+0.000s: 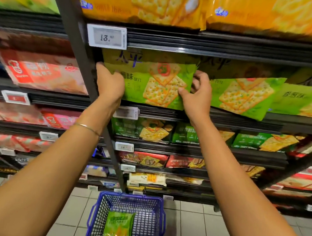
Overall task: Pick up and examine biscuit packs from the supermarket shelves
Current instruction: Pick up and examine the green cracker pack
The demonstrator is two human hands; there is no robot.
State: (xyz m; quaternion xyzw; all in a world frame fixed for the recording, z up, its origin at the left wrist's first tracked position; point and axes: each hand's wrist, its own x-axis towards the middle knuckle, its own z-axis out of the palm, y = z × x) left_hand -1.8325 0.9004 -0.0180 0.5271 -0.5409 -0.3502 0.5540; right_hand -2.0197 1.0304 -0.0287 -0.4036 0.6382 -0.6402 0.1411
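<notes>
A large light-green biscuit pack (153,81) with cracker pictures stands at the left end of a shelf at about chest height. My left hand (110,82) grips its left edge, next to the dark shelf upright. My right hand (198,91) pinches its right edge, thumb on the front and fingers curled behind. A second pack of the same kind (244,97) leans beside it on the right, partly behind my right hand.
Yellow cracker packs (167,7) fill the shelf above, over a price tag (107,36). Dark-green packs (143,130) and red packs (143,159) sit on lower shelves. A blue basket (154,225) on the tiled floor holds a small green pack (118,226).
</notes>
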